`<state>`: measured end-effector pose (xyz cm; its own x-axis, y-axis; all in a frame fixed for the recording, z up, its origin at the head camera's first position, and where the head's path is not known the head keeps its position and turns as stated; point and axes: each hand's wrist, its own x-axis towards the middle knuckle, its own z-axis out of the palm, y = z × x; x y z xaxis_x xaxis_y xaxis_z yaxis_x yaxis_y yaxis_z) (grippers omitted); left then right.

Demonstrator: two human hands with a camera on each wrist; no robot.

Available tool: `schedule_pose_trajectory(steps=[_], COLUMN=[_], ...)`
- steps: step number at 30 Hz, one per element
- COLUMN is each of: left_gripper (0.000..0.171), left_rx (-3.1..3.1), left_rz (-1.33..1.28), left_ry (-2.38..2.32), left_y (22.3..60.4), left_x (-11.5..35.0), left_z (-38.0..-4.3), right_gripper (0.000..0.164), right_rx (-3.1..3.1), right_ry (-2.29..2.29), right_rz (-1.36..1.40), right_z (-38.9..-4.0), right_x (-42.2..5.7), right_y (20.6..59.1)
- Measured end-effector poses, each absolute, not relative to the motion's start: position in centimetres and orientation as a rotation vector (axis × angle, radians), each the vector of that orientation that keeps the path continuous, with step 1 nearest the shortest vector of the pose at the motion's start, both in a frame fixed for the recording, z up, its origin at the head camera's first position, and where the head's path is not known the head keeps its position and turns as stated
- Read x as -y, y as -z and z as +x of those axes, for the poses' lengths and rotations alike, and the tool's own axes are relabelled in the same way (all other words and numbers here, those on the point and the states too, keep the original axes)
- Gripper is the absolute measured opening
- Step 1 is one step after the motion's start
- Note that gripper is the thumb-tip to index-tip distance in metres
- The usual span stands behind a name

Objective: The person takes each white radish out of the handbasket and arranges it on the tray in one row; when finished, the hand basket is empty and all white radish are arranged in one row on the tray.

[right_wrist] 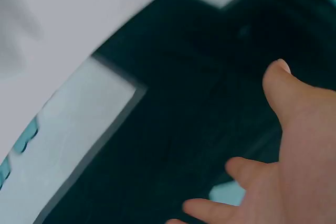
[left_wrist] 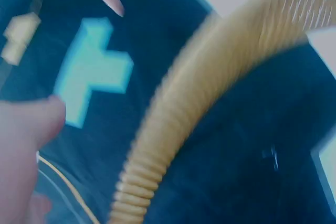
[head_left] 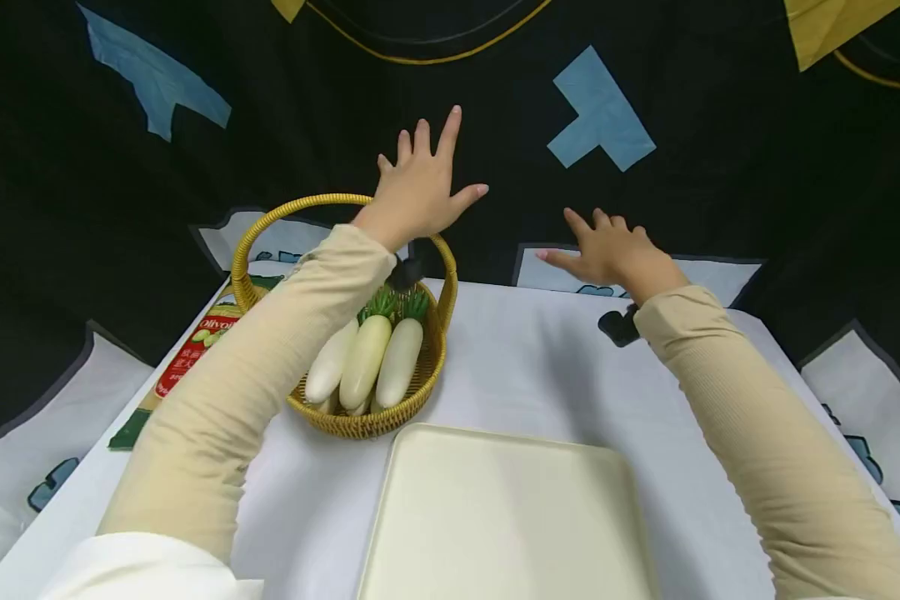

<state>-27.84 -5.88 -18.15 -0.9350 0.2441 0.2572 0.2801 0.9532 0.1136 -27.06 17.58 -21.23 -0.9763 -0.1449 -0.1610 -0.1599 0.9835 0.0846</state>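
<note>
In the head view my left hand point(head_left: 418, 183) is raised with fingers spread, above and behind a wicker basket point(head_left: 367, 423), holding nothing. White radishes point(head_left: 365, 362) with green tops lie in that basket; my left sleeve covers part of its left side. The basket's arched handle point(left_wrist: 178, 98) passes close by my left hand in the left wrist view. My right hand point(head_left: 617, 254) hovers over the far right part of the table, fingers extended and nothing in them. A cream tray point(head_left: 510, 517) lies on the table between my forearms.
A green and red printed bag point(head_left: 195, 354) lies left of the basket, partly behind my left arm. White cloth point(head_left: 510, 350) covers the table. Beyond its far edge hangs a black backdrop point(head_left: 495, 108) with blue and yellow shapes.
</note>
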Motion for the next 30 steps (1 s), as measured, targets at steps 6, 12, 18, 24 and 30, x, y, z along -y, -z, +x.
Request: schedule_pose_trajectory(steps=[6,12,18,24,30], left_gripper=[0.078,0.076,0.078,0.086,0.104], left_rx=[2.476,2.372,2.456,2.407,2.309], left_rz=[-0.56,-0.482,-0.16,0.043,0.064], left_ry=[0.329,0.56,0.841,1.153,1.335], left_y=[21.4,26.9,32.7,37.7,40.9], left_x=[8.3,11.5,14.0,14.8,14.6], left_z=[-20.9,-15.8,-13.0,-11.4,-10.9], right_gripper=[0.085,0.09,0.091,0.088,0.085], right_rx=[-2.887,-2.805,-2.79,-2.757,-2.727], right_ry=[-0.118,0.113,0.431,0.697,0.861], right_rz=[-0.448,-0.613,-0.704,-0.686,-0.636], right_z=[-23.7,-19.9,-16.4,-14.6,-14.1], right_x=[-16.6,-17.0,-18.7,-19.6,-18.7], right_y=[23.7,27.0,31.7,36.9,39.0])
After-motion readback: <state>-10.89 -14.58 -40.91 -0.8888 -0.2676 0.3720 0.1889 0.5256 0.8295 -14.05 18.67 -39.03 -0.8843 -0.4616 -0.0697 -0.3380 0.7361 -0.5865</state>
